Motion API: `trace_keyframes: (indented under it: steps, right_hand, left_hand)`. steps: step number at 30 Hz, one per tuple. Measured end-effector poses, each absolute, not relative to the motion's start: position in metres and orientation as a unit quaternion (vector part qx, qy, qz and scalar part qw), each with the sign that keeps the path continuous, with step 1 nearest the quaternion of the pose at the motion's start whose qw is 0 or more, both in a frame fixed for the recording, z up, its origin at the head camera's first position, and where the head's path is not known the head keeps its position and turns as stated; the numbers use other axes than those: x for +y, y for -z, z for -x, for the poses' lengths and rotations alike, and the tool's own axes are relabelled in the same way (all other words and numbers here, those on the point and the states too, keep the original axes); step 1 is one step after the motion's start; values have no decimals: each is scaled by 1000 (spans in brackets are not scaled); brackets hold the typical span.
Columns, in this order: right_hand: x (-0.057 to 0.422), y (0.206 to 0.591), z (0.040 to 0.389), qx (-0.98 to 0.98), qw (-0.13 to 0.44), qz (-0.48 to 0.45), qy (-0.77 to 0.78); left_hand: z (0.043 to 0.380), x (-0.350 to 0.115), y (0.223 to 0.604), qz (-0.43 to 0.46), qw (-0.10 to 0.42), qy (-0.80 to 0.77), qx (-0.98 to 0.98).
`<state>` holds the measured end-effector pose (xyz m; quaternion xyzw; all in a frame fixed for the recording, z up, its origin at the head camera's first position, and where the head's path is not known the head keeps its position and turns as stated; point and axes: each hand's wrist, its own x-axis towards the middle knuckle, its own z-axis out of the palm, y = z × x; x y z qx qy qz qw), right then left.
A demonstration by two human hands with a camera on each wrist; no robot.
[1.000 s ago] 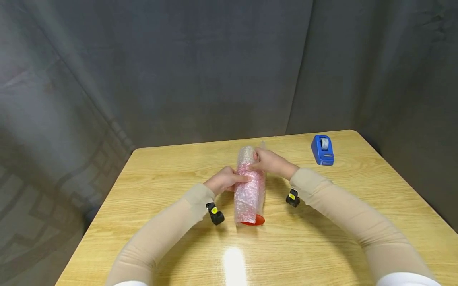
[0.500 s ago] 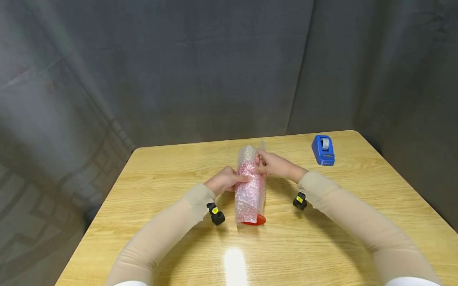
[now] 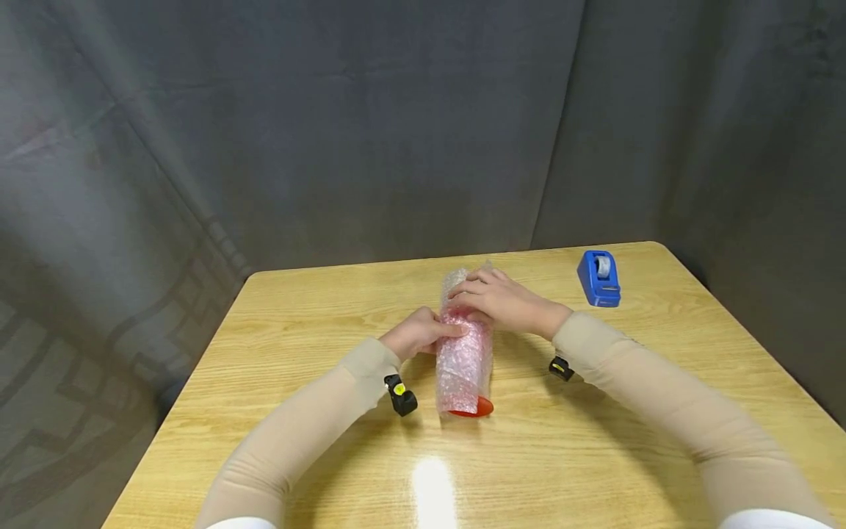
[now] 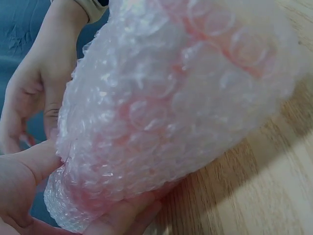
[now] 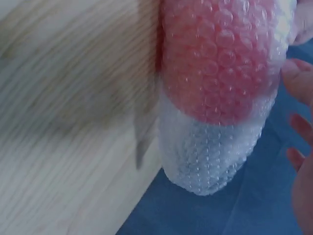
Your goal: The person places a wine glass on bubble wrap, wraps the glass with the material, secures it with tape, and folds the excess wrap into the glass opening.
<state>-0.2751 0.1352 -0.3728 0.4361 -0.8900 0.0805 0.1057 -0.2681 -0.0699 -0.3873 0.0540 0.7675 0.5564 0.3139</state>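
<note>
A red object rolled in clear bubble wrap (image 3: pixel 456 375) lies lengthwise on the table, its bare red end (image 3: pixel 484 407) showing at the near side. My left hand (image 3: pixel 419 332) grips the roll from the left, thumb on top; in the left wrist view its fingers (image 4: pixel 127 215) go under the wrap (image 4: pixel 146 112). Across the roll's upper part lies my right hand (image 3: pixel 505 301), fingers extended over the top. In the right wrist view, the wrap's far end (image 5: pixel 205 161) reaches past the red inside. What kind of object is wrapped cannot be made out.
A blue tape dispenser (image 3: pixel 598 279) with a roll of tape stands at the back right of the wooden table (image 3: pixel 317 308). Grey curtains (image 3: pixel 396 132) hang behind and on both sides.
The right hand has gone from pinching the wrap's right edge to lying with spread fingers over the top. The left hand keeps its hold, and the roll has barely moved.
</note>
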Motion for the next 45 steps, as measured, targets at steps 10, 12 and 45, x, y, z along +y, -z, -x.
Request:
trace_keyframes:
  steps: [10, 12, 45]
  right_hand:
    - [139, 373, 267, -902, 95, -406, -111]
    - [140, 374, 267, -903, 100, -407, -97]
    - [144, 371, 274, -923, 21, -321, -211]
  left_hand:
    - [269, -69, 389, -47, 312, -547, 776]
    - [270, -70, 388, -52, 313, -549, 773]
    - [270, -71, 389, -70, 311, -540, 779]
